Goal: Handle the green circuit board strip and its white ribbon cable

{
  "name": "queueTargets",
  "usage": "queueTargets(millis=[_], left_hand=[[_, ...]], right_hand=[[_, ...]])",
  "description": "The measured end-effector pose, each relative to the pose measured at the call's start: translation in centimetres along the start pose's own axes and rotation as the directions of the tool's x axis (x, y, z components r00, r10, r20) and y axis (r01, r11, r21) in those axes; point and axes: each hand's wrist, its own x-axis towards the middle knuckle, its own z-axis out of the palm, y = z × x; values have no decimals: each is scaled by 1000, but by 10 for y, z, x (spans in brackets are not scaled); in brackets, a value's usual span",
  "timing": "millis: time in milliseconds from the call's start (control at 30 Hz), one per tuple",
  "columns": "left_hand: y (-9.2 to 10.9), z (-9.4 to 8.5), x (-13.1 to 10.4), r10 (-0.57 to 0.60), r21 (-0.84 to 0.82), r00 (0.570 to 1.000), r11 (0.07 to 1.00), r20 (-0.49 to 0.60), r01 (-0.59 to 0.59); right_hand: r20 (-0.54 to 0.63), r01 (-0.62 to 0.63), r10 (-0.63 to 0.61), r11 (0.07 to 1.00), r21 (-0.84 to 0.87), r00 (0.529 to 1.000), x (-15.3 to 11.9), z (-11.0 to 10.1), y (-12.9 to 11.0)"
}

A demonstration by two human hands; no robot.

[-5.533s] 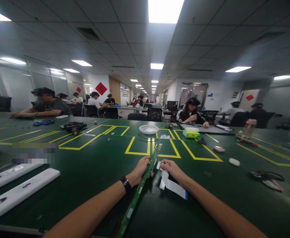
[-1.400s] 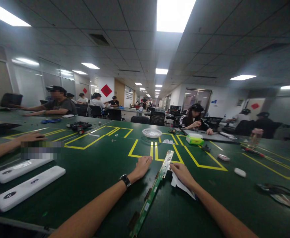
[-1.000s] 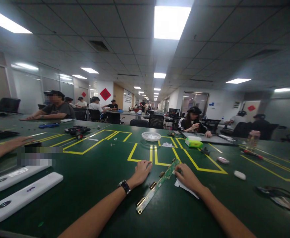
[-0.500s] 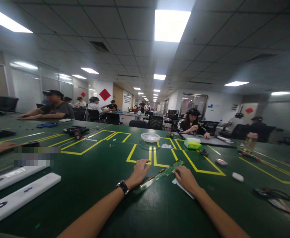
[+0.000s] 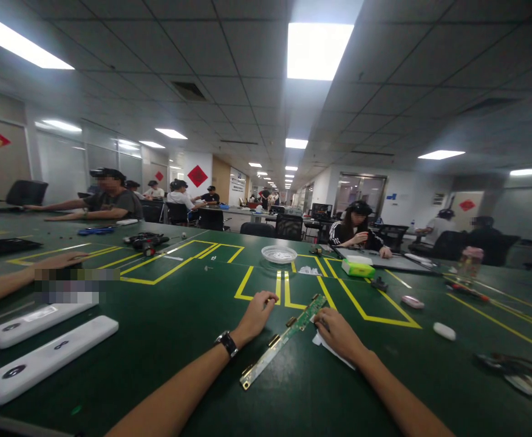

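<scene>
Long circuit board: swinging since the frame half a second ago, its near end now sitting farther from the left wrist and closer to the wearer, its wider green end keeping beside the right fingers.
Board's place: slanting between the two hands, over the dark green tabletop; whether its near end is touching the surface, I cannot tell.
Left hand: poising left of the board, apart from it, fingers loosely curving and holding nothing visible; a wristwatch is circling the wrist.
Right hand: pinching the white flat ribbon cable beside the board's far end; whether the fingertips are also gripping the board, the view is not showing.
Board handling: looking light and fairly stiff, yet slim enough to be risking a bend if held from one end; its gold-coloured connectors are seeming fragile.
Board hold: bare long edges near the middle are offering the safest grip, clear of those connectors.
Cable handling: appearing very light, soft and slick, probably creasing easily; close to its end is seeming the best hold.
Beyond the hands: a white plastic basket is sitting on the tabletop.
</scene>
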Motion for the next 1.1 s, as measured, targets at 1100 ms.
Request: queueTargets(millis=[1100], left_hand=[[2, 3, -4, 45, -3, 989, 999, 138, -45]], right_hand=[[49, 148, -156, 979, 138, 986, 4, 0, -22]])
